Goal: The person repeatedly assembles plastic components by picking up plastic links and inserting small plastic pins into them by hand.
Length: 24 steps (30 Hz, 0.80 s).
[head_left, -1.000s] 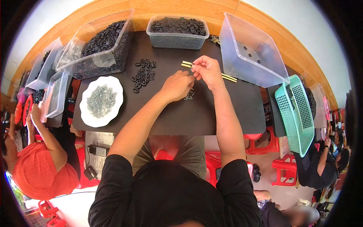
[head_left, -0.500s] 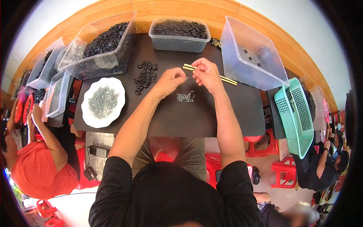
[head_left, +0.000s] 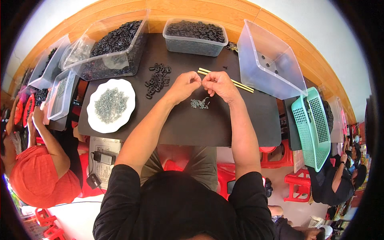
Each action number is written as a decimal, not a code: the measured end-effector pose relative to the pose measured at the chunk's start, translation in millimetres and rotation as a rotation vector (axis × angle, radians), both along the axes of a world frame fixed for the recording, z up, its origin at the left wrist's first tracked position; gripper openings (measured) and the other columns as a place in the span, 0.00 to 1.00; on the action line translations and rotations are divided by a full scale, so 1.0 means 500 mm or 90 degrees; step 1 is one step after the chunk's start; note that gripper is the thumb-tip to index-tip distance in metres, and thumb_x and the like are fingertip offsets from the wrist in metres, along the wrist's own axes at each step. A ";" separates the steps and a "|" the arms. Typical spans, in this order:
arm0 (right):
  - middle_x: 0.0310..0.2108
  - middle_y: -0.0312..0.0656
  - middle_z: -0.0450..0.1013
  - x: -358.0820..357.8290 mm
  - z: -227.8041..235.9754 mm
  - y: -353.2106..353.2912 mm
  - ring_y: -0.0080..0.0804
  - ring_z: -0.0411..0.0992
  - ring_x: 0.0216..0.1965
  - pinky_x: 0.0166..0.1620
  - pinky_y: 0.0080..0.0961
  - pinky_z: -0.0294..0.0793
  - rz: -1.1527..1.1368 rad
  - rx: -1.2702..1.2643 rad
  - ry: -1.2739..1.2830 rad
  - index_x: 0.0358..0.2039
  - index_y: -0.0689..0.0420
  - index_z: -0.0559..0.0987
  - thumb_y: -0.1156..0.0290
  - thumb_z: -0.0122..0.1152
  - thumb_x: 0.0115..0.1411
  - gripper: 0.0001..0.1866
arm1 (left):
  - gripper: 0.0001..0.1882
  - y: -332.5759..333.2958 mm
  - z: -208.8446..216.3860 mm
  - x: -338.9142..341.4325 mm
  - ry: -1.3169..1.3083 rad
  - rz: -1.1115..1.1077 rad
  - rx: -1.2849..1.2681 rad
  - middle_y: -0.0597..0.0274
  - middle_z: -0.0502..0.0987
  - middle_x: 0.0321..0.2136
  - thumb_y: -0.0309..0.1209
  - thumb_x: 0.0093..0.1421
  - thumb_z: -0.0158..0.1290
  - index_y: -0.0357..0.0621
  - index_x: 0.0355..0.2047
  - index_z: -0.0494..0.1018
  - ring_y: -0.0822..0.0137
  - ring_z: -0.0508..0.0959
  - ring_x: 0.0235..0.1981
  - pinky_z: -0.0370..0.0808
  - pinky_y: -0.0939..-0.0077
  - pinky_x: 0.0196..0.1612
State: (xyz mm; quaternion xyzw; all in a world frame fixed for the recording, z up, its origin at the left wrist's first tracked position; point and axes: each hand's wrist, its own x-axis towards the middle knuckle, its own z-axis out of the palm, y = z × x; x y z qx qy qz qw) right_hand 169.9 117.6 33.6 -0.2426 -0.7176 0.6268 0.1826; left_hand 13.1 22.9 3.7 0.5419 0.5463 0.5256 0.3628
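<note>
My left hand (head_left: 186, 86) and my right hand (head_left: 222, 87) meet above the dark table, thumbs and fingers pinched, fingertips almost touching. Whatever is between them is too small or too hidden to make out. Just below the fingertips lies a small pile of silver screws (head_left: 200, 104). Beyond my right hand rest two thin brass-coloured rods (head_left: 244, 87), partly hidden by it. A loose heap of small black plastic pieces (head_left: 157, 82) lies left of my left hand. Further left, a white scalloped plate (head_left: 96, 123) holds many more screws.
Clear bins with black pieces stand at the back left (head_left: 108, 72) and back middle (head_left: 195, 45). Back right is a bin (head_left: 276, 86) with a few pieces. A mint-green basket (head_left: 316, 150) hangs past the table's right edge. A person in red (head_left: 44, 176) works at left.
My right hand has turned and come down from the rods to meet my left hand's fingertips. A small black piece now shows on the table beyond it. The view has shifted slightly.
</note>
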 end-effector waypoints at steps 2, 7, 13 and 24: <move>0.20 0.35 0.71 0.000 -0.002 0.003 0.17 0.67 0.19 0.22 0.14 0.69 0.012 0.001 -0.004 0.27 0.62 0.76 0.74 0.59 0.53 0.05 | 0.04 0.001 -0.002 -0.002 -0.034 -0.013 -0.026 0.73 0.68 0.23 0.28 0.55 0.49 0.41 0.27 0.69 0.81 0.63 0.25 0.60 0.84 0.27; 0.21 0.36 0.71 0.001 -0.013 0.011 0.18 0.67 0.19 0.22 0.14 0.69 0.023 0.001 -0.013 0.28 0.63 0.77 0.75 0.60 0.52 0.05 | 0.02 0.001 -0.007 0.001 -0.039 -0.013 0.010 0.74 0.69 0.24 0.25 0.55 0.51 0.40 0.29 0.70 0.80 0.66 0.25 0.64 0.84 0.28; 0.20 0.35 0.71 0.003 -0.017 0.012 0.18 0.66 0.18 0.20 0.15 0.67 -0.010 -0.034 -0.007 0.28 0.62 0.77 0.75 0.59 0.53 0.04 | 0.04 -0.009 0.014 0.018 0.148 0.092 0.092 0.70 0.71 0.22 0.21 0.50 0.56 0.38 0.26 0.71 0.78 0.68 0.23 0.67 0.80 0.27; 0.21 0.36 0.72 0.002 -0.011 0.007 0.19 0.66 0.19 0.21 0.15 0.67 0.009 -0.006 -0.045 0.27 0.62 0.77 0.79 0.57 0.50 0.03 | 0.05 0.004 -0.008 -0.001 0.002 0.036 -0.001 0.69 0.71 0.21 0.27 0.54 0.49 0.38 0.25 0.70 0.78 0.67 0.23 0.65 0.82 0.27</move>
